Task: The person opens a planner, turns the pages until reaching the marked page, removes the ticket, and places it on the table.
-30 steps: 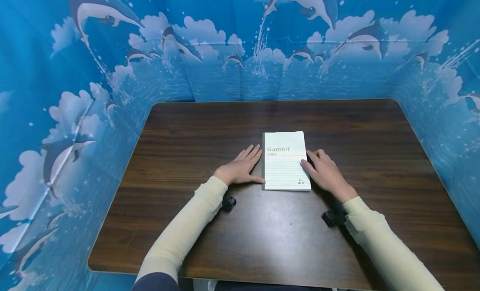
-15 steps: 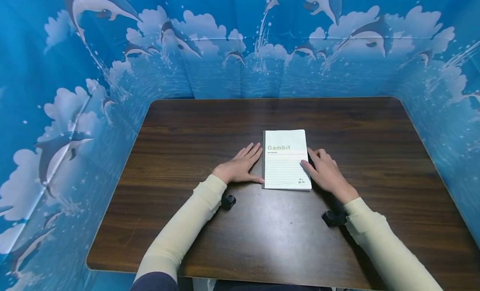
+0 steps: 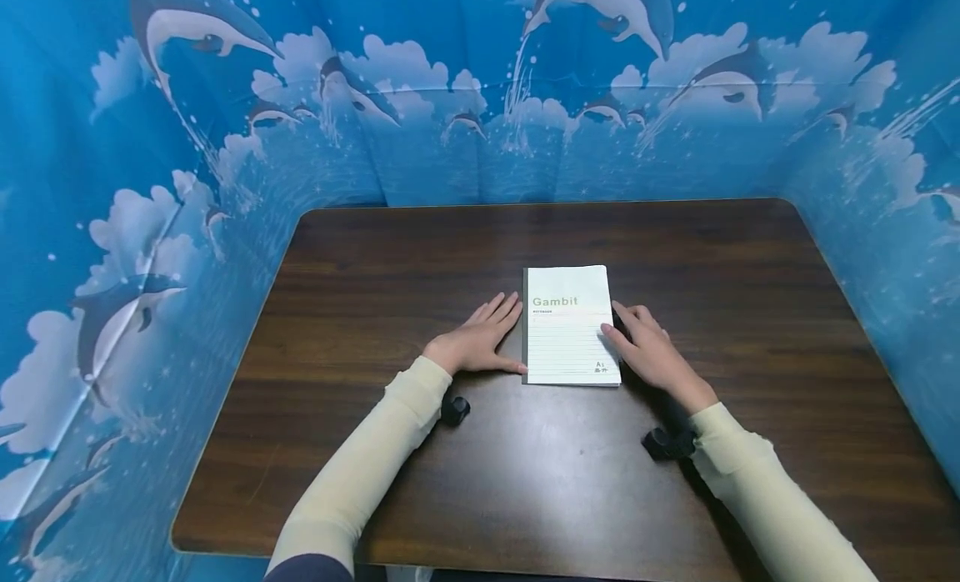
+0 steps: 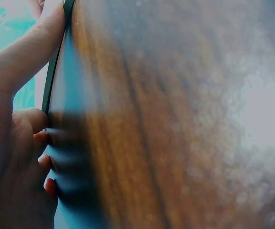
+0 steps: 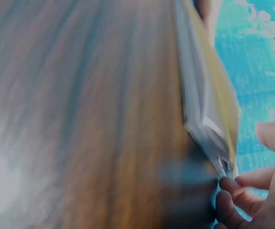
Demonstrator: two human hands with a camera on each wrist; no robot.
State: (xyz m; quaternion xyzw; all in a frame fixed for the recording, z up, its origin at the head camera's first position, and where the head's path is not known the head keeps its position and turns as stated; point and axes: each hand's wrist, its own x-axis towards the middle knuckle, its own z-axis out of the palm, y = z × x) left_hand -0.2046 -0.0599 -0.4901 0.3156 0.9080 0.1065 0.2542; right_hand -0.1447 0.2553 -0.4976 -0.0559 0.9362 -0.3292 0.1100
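A closed notebook (image 3: pixel 570 332) with a white cover, green "Gambit" lettering and a dark spine lies flat on the wooden table. My left hand (image 3: pixel 482 338) rests beside the spine with its fingers spread; the fingertips and thumb tip reach that edge. On the other side is my right hand (image 3: pixel 651 346), its thumb tip over the cover and its fingers along the right edge. In the right wrist view, fingertips (image 5: pixel 230 191) touch the corner of the notebook (image 5: pixel 209 95), while the thumb (image 5: pixel 271 136) stands off from it. The left wrist view shows the thumb against the dark spine (image 4: pixel 55 71).
Brown table top (image 3: pixel 420 257) surrounds the notebook on all sides. A blue dolphin-print curtain (image 3: pixel 450 140) encloses the far and side edges. Small black wrist cameras (image 3: pixel 455 411) sit under both wrists, and light glares off the near part of the table.
The head view shifts slightly up and down. Both hands and the notebook keep their places relative to each other.
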